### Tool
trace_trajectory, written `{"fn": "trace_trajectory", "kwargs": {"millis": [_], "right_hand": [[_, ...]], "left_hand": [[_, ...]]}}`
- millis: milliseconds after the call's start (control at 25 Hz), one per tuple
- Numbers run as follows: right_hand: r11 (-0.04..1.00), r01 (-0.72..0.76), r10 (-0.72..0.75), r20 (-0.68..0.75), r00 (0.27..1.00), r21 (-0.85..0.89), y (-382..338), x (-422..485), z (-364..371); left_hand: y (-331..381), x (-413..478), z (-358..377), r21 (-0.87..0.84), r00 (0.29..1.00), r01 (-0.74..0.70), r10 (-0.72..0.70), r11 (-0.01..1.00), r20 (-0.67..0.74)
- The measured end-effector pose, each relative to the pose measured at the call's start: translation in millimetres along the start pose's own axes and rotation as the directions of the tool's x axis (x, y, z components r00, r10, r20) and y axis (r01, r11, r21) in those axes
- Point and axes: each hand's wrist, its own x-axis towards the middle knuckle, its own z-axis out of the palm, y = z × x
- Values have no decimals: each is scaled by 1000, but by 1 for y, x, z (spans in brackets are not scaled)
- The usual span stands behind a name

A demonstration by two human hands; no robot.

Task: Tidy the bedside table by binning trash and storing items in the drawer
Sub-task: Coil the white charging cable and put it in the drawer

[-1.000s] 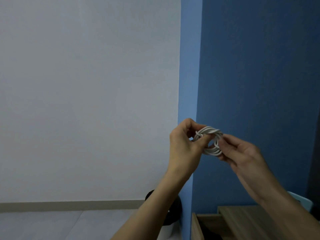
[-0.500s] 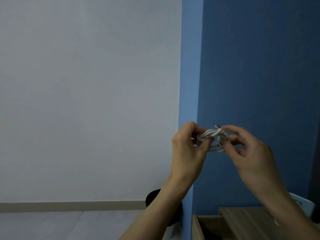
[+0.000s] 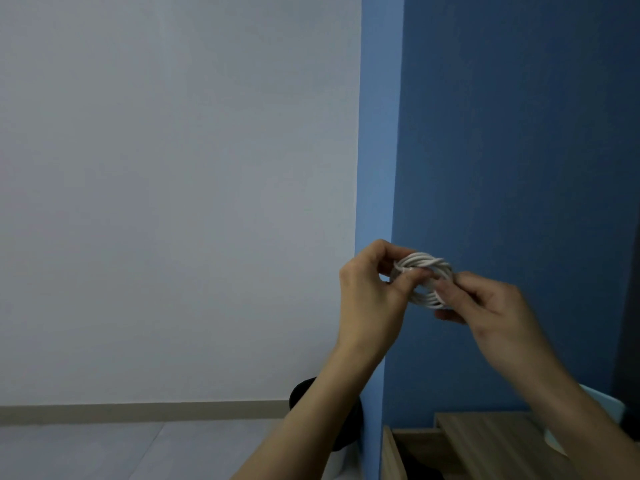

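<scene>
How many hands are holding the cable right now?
2: the left hand pinches the cable coil's left side, the right hand holds its right side.

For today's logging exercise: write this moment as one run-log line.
step: coiling cable | left hand: pinches white cable coil | right hand: holds coil | drawer: open

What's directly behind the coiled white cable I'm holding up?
Behind the coiled white cable, gripped by the left hand and right hand, is the dark blue wall. The hands cover part of the coil, so its ends can't be seen.
</scene>
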Motion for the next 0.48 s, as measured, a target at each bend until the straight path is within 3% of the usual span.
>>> {"fn": "trace_trajectory", "kwargs": {"millis": [40, 120, 240, 320, 400, 480], "right_hand": [[998, -18, 20, -38, 999, 65, -2, 0, 2], [1000, -7, 7, -122, 993, -2, -3, -2, 5], [889, 136, -239, -190, 952, -438, -7, -2, 8], [806, 180, -327, -171, 929, -564, -9, -1, 10], [834, 186, -306, -155, 939, -520, -13, -1, 10], [900, 188, -258, -133, 957, -392, -16, -3, 6]], "left_hand": [[1, 1, 0, 25, 1000, -22, 22, 999, -5], [2, 2, -1, 111, 994, -103, 105, 988, -10], [0, 3, -2, 260, 960, -270, 280, 927, -1], [-2, 3, -2, 317, 940, -323, 341, 892, -1], [-2, 2, -1, 317, 940, -328, 341, 890, 14], [0, 1, 1, 236, 963, -269, 254, 934, 90]]}}
